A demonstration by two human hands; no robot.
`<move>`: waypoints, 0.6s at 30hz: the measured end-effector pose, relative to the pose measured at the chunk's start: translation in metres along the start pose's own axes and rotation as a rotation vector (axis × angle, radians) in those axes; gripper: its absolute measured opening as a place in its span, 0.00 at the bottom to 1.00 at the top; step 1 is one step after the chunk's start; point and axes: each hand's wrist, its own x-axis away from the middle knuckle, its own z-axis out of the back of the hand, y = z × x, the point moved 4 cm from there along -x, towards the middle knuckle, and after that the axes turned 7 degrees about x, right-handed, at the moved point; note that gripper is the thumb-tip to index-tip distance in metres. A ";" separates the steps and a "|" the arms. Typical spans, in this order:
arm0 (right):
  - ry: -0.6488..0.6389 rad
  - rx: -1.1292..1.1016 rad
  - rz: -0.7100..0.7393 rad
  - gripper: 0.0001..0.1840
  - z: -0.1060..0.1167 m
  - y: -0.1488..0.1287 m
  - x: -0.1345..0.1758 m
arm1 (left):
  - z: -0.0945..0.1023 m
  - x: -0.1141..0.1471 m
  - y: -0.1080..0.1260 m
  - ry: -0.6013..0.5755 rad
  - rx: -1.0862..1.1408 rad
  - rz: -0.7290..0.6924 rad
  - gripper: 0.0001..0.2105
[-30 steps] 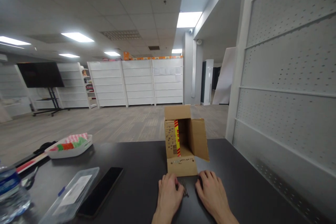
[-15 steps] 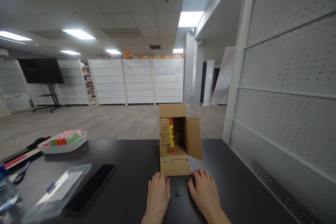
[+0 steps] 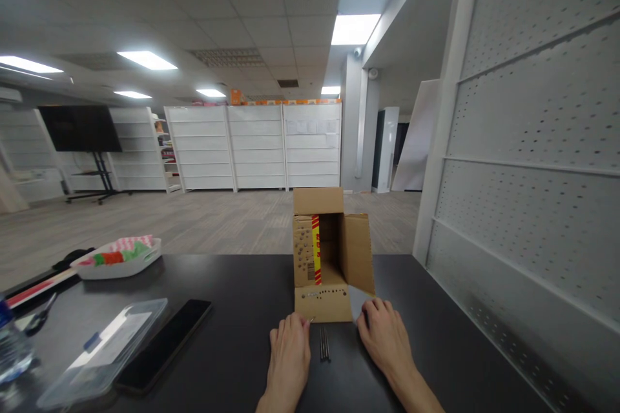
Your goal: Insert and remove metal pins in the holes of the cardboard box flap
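Observation:
An open cardboard box (image 3: 332, 251) stands upright in front of me. Its front flap (image 3: 322, 305) has a row of small holes, and its left flap (image 3: 303, 251) is dotted with round marks or holes. My left hand (image 3: 289, 352) rests at the front flap's left corner, thumb and fingers pinched; a tiny thin tip shows there, too small to name. My right hand (image 3: 386, 335) lies right of the flap, fingers curled over a pale grey sheet (image 3: 357, 300); what they hold, if anything, is hidden. Between the hands lie several thin dark metal rods (image 3: 324, 344), like long nails or screws.
On the black table (image 3: 232, 297) at left are a black phone (image 3: 165, 345), a clear plastic case (image 3: 109, 352), a white basket (image 3: 116, 270) with coloured wrappers, scissors (image 3: 41, 316) and a water bottle (image 3: 13, 348). A white perforated panel (image 3: 523, 206) borders the right side.
My right hand has moved slightly forward and right, onto the pale grey sheet. My left hand has shifted a little, and the small tip at its fingers shows over the flap's edge.

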 end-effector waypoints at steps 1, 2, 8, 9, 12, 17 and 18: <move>0.000 -0.003 -0.001 0.11 0.000 -0.001 0.000 | 0.001 -0.002 -0.001 0.008 0.077 0.002 0.16; 0.000 -0.005 -0.004 0.11 0.000 -0.001 0.001 | 0.002 -0.003 -0.002 0.021 0.165 0.005 0.16; 0.001 0.000 -0.005 0.11 0.002 -0.001 0.001 | 0.007 -0.014 -0.014 0.131 0.640 0.114 0.18; 0.002 0.001 -0.005 0.11 0.002 -0.001 0.001 | 0.007 -0.016 -0.015 0.148 0.677 0.125 0.19; -0.004 -0.002 -0.007 0.10 0.002 -0.001 0.001 | 0.003 -0.020 -0.017 0.175 0.753 0.108 0.21; -0.002 -0.002 -0.011 0.10 0.002 0.000 0.000 | 0.005 -0.024 -0.006 0.178 0.774 0.022 0.19; -0.003 0.000 -0.012 0.10 0.001 0.000 0.000 | 0.007 -0.025 -0.002 0.186 0.766 -0.002 0.19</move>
